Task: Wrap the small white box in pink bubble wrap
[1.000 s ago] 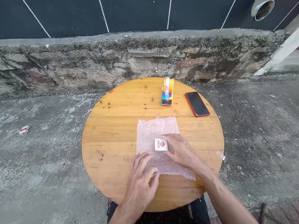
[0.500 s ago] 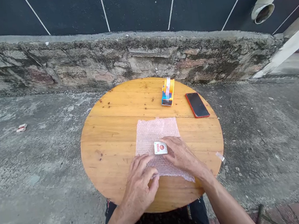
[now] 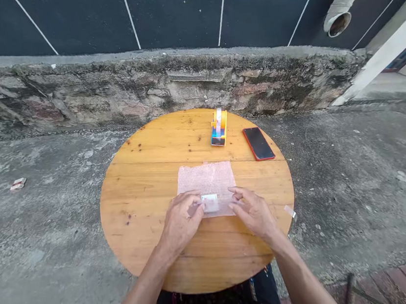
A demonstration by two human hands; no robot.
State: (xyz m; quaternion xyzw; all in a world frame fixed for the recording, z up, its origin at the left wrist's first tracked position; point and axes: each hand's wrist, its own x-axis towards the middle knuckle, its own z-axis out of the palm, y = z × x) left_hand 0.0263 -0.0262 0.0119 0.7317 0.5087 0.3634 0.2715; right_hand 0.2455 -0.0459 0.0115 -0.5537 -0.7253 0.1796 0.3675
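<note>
A sheet of pinkish bubble wrap (image 3: 206, 177) lies on the round wooden table (image 3: 139, 204), its near part folded up and away from me. Under that fold sits a small flat white box (image 3: 209, 198), like a pack of playing cards, mostly veiled by the wrap. My left hand (image 3: 182, 219) pinches the folded layer at the left, thumb and fingertips close to the box. On the other side my right hand (image 3: 253, 210) has its thumb and index finger closed on the wrap's right edge.
A yellow and blue tape dispenser (image 3: 219, 128) stands at the table's far side. To its right lies a phone (image 3: 258, 143) in a red case. A strip of tape (image 3: 290, 211) sticks to the right edge. Behind the table runs a stone wall base (image 3: 125, 90).
The near part of the bubble wrap has been folded over the white box. Both hands have gone from resting beside the box to gripping the fold's two sides.
</note>
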